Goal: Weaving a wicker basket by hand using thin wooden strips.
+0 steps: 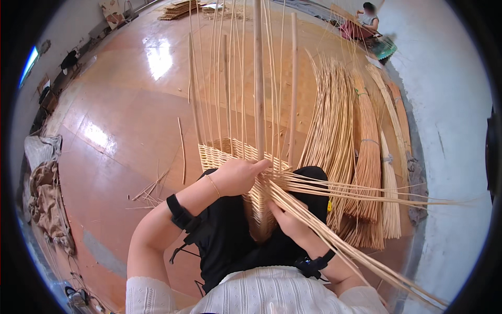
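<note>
A half-woven wicker basket (pixel 225 146) of pale rods is held between my knees. Several upright stakes rise from its rim, among them a thick pole (pixel 258 78) at the near corner. My left hand (pixel 239 176) is closed at that corner, its fingers pinching the weaving rods by the pole's foot. Just below and to the right, my right hand (pixel 291 219) is closed around a bunch of long wicker rods (pixel 319 225) trailing to the lower right; its fingers are partly hidden beneath them. More loose weaving rods (pixel 366 192) stick out from the basket to the right.
Large bundles of wicker rods (pixel 329 125) lie at the right, some tied (pixel 367 172), alongside the wall. Rod scraps (pixel 151 189) litter the floor at left. Cloth sacks (pixel 49 204) lie by the left wall. A person (pixel 366 23) sits at the far right.
</note>
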{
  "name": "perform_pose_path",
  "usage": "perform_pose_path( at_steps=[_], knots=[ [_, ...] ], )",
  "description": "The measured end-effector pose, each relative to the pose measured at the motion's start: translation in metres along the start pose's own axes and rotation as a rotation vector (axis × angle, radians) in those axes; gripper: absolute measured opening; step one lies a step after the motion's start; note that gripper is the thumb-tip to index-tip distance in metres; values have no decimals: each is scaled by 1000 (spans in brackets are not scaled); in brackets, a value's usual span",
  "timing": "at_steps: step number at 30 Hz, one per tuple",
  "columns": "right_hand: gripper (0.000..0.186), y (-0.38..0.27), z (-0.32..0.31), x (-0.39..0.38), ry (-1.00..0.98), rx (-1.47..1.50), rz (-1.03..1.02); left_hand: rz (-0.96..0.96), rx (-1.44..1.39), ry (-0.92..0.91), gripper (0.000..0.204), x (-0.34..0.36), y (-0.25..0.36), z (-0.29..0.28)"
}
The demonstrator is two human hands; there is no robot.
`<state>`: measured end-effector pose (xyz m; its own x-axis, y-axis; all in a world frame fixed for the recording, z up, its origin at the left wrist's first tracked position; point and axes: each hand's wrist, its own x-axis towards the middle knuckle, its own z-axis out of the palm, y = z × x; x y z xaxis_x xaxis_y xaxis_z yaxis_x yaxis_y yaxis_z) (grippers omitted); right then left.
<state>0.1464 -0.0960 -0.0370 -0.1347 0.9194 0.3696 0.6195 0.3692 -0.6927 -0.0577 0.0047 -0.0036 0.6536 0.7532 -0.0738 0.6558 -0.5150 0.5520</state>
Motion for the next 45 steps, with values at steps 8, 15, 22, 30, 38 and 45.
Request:
perform_pose_path(
  at_steps=[8,15,22,30,38,45],
  knots=[
    [22,-1,14,-22,-104,39,-21,126,64,39,76,-19,-15,24],
    [25,44,12,-29,-177,780,700,160,-94,78,61,-20,-20,27],
    [32,36,38,26,-328,930,628,6,-30,109,60,-46,-19,27],
    [27,94,59,41,-446,982,806,-359,-449,755,90,-35,12,92],
    [28,107,21,54,-252,1023,1000,-396,-504,714,81,-11,10,97],
    [65,80,10,136,-567,266,-45,-478,-452,732,71,-3,17,94]
  ],
)
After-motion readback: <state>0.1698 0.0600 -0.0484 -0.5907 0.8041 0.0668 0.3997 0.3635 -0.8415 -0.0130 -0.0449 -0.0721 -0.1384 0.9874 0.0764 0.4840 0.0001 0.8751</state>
